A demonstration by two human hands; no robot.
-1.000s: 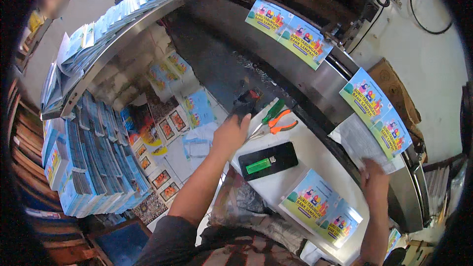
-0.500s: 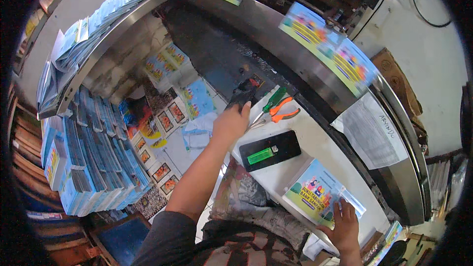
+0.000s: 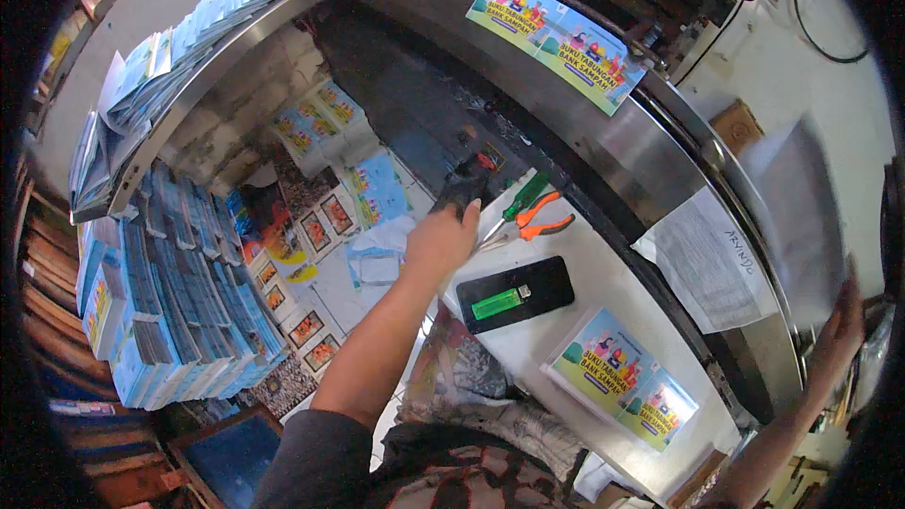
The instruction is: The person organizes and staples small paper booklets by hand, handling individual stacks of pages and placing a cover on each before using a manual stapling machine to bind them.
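Note:
My left hand (image 3: 441,243) is closed around a black handle (image 3: 464,184) beside the white worktop. Out at the far right, my right hand (image 3: 845,306) holds the edge of a pale sheet of paper (image 3: 790,203), which is smeared by motion. A light-blue printed booklet cover (image 3: 622,377) lies on the worktop (image 3: 528,344) near its front right part. To its left is a black phone (image 3: 551,287) with a green lighter (image 3: 497,303) on top. Orange-handled pliers (image 3: 545,217) and a green-handled screwdriver (image 3: 525,194) lie past the phone.
A curved metal rail (image 3: 679,165) runs behind the worktop, carrying a printed cover sheet (image 3: 556,42) and a grey handwritten paper (image 3: 702,264). Stacked booklets (image 3: 189,297) stand at left. More sheets (image 3: 226,28) fan along the upper-left rail.
My right hand has left the cover on the worktop and swung far right to a blurred sheet. The printed cover on the rail has shifted up and left. My left hand stays on the handle.

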